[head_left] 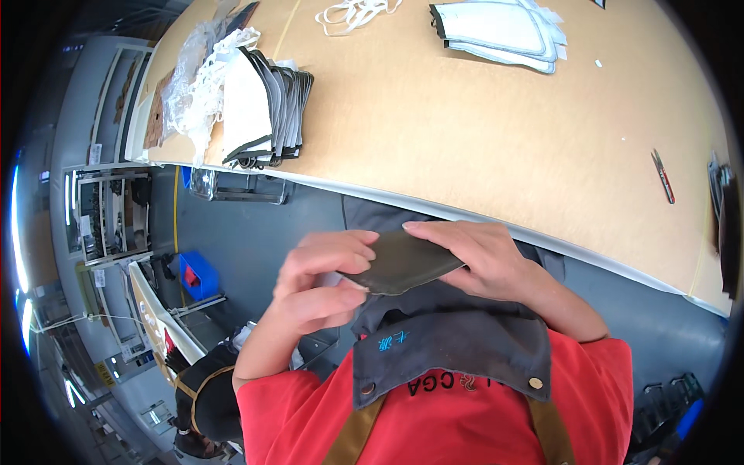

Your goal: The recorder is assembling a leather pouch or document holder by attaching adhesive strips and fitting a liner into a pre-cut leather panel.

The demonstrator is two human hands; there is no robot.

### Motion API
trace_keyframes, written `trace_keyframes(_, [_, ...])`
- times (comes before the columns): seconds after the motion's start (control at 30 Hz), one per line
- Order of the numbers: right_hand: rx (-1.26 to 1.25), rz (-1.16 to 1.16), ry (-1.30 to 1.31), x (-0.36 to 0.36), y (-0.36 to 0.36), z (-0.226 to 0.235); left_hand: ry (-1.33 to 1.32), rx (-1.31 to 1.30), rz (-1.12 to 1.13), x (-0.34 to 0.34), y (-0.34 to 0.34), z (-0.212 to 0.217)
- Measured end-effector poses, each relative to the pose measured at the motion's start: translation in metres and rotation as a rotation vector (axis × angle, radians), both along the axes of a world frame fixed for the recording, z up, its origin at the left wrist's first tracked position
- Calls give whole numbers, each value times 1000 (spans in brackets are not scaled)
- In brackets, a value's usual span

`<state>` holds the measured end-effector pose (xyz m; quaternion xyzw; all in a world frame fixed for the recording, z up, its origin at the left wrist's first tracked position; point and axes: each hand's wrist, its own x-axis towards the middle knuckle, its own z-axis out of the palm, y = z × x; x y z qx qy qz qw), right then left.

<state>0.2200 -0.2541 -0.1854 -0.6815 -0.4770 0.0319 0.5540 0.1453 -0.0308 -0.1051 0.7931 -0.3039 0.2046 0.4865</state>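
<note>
In front of my chest, between the table edge and my apron, both hands hold a dark olive-grey panel of smooth sheet material (407,262); whether it is leather or coated fabric I cannot tell. My left hand (322,275) is closed on its left edge, fingers above and thumb below, with a small pale patch showing by the thumb. Across from it, my right hand (484,256) grips the right side, its fingers stretched along the top edge and the thumb partly hidden. The panel is slightly bent.
On the tan table (465,124) stand a stack of black-edged white panels (267,108), crumpled clear plastic (190,85), white tape (356,14), more white panels (504,31) and red-handled thread snips (664,177). Dark pieces (725,225) lie far right. A person (209,387) is at lower left, near a blue bin (199,275).
</note>
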Motion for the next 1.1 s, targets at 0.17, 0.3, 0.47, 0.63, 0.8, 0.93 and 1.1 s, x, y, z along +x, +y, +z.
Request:
trace_keyframes(0.17, [-133,-57,116,10,-6,23,-229,97,313,29,4,31])
trace_keyframes(0.3, [-83,-341,-105,30,1,43,5,-363,406,21,-17,12])
trace_keyframes(0.47, [-220,-611,-450,36,16,28,463,-1096,240,52,-93,-20])
trace_keyframes(0.63, [-321,-625,-459,33,20,7,572,-1240,307,70,-94,-34])
trace_keyframes(0.8, [-404,-444,-321,27,11,12,632,-1251,342,69,-87,-52])
trace_keyframes(0.93, [-26,-171,-22,19,-17,51,674,-1181,355,62,-76,-63])
trace_keyframes(1.1, [1095,83,158,-25,-14,99,710,-1188,290,61,-78,-70])
